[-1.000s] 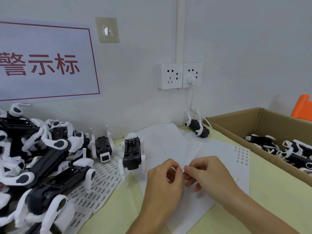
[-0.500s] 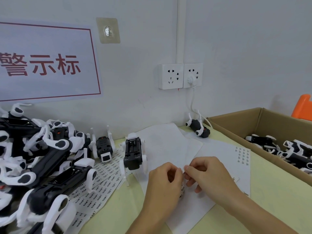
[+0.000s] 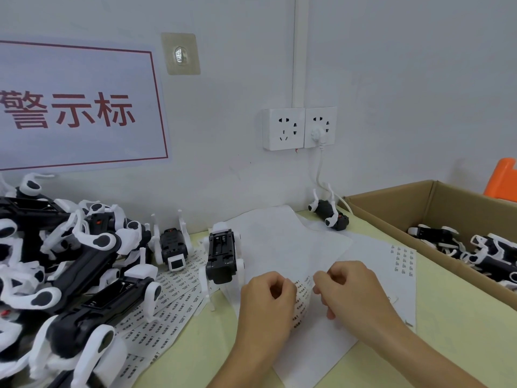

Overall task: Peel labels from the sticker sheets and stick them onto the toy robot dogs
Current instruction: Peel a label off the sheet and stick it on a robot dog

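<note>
Hands meet mid-desk: left hand [image 3: 265, 299] pinches curled sticker sheet [image 3: 303, 296] steady, right hand [image 3: 349, 288] pinches at its top edge, likely lifting label (label itself too small to see). Toy dog [image 3: 222, 253] upside down just beside, ready for sticking.
</note>
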`<state>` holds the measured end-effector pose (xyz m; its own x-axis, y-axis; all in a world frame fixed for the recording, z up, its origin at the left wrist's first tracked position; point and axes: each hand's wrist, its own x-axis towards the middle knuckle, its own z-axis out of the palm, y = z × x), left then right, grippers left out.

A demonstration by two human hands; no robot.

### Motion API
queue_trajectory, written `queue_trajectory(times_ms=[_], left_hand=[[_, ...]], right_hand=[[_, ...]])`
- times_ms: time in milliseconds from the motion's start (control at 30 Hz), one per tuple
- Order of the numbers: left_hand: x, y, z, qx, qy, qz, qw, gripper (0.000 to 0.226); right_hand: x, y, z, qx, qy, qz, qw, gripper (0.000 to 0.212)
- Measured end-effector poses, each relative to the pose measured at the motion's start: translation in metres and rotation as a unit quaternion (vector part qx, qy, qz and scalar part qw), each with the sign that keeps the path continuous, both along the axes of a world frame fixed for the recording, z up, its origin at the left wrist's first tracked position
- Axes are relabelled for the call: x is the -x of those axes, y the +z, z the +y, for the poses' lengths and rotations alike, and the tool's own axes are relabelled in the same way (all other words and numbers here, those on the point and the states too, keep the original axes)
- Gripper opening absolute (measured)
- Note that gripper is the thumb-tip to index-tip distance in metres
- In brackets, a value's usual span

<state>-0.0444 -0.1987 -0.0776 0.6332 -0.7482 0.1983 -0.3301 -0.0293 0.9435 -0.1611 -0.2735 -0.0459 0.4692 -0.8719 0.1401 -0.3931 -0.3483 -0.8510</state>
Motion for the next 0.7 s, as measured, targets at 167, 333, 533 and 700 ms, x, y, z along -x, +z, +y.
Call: queue_trajectory(times_ms=[167, 333, 533, 700], left_hand=[[-0.001, -0.001, -0.001, 0.01, 0.005, 0.021, 1.0, 0.027], [-0.001, 0.001, 0.001, 0.03, 0.013, 0.038, 0.999, 0.025], [0.0, 0.001, 0.001, 0.053, 0.033, 0.039, 0.997, 0.024], [0.0, 0.0, 0.0, 0.058, 0.037, 0.022, 0.997, 0.021]], right_hand=[[0.005, 0.011, 0.004, -0.077, 0.026, 0.002, 0.997, 0.05], [0.002, 0.014, 0.012, -0.16, 0.106, -0.037, 0.981, 0.046], [0.001, 0.014, 0.014, -0.172, 0.087, -0.081, 0.978, 0.029], [0.0, 0.013, 0.017, -0.187, 0.112, -0.091, 0.972, 0.023]])
